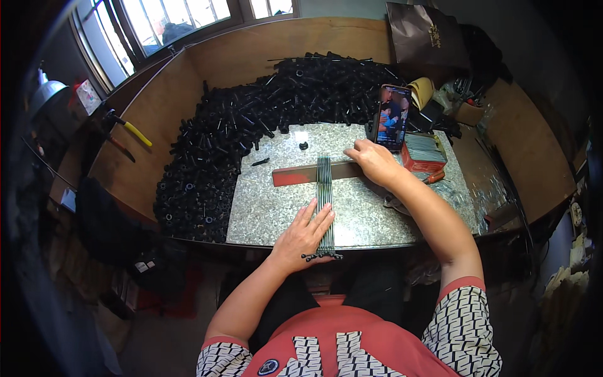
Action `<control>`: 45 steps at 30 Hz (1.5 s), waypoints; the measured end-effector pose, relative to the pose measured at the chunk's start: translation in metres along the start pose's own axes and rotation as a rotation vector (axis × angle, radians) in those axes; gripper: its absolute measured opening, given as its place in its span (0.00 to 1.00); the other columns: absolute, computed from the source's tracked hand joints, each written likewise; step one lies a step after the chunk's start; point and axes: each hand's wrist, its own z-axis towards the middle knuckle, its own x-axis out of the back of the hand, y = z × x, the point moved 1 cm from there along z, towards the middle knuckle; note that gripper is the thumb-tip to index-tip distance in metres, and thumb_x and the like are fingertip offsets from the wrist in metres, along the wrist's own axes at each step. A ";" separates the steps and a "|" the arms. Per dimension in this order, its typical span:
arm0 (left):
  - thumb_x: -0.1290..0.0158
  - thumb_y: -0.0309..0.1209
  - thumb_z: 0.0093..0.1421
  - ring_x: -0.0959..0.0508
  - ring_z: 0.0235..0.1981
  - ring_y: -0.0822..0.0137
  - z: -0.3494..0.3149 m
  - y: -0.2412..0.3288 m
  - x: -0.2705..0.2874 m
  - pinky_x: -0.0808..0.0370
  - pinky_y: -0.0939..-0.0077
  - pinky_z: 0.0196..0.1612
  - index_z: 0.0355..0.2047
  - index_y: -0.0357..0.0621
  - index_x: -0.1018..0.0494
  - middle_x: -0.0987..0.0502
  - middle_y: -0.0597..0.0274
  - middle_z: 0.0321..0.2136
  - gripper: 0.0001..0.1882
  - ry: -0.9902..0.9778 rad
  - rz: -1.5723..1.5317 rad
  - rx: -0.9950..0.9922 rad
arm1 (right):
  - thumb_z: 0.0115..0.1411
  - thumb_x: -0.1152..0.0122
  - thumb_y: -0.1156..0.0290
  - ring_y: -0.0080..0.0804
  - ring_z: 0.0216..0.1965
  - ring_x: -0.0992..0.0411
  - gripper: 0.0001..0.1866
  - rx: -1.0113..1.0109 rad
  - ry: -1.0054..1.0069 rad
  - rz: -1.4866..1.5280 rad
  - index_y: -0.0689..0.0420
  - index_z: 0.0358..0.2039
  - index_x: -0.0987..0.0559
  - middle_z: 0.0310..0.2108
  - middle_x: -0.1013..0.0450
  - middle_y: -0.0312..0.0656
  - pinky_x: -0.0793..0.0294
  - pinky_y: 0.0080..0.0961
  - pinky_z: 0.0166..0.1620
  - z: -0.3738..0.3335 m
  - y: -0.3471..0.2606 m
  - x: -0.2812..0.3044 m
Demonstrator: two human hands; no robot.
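Note:
A row of thin metal rods [325, 179] lies side by side across a flat metal bar [292, 175], their small black end pieces hanging at the near edge of the speckled slab. My left hand [300, 240] lies over the near part of the rods, fingers extended on top and thumb side by the black ends, pressing them together. At the bar's right end, just in front of a propped phone [392, 119], my right hand [375, 164] has its fingers curled closed. What it pinches, if anything, is hidden.
The stone slab [270, 217] bears a red box of rods [424, 154], an orange-handled tool [434, 178] and small black bits. Heaped black tubular parts [251, 113] surround its left and far sides, inside wooden boards [141, 94]. Yellow-handled pliers [132, 129] hang at left; a dark paper bag [427, 38] stands at back right.

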 end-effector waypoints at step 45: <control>0.57 0.25 0.54 0.44 0.63 0.44 0.001 -0.002 -0.004 0.43 0.49 0.62 0.59 0.36 0.40 0.42 0.49 0.62 0.29 0.018 0.055 0.011 | 0.56 0.51 0.71 0.38 0.40 0.29 0.17 0.090 0.060 -0.087 0.52 0.45 0.22 0.33 0.29 0.43 0.26 0.31 0.40 0.025 -0.011 -0.022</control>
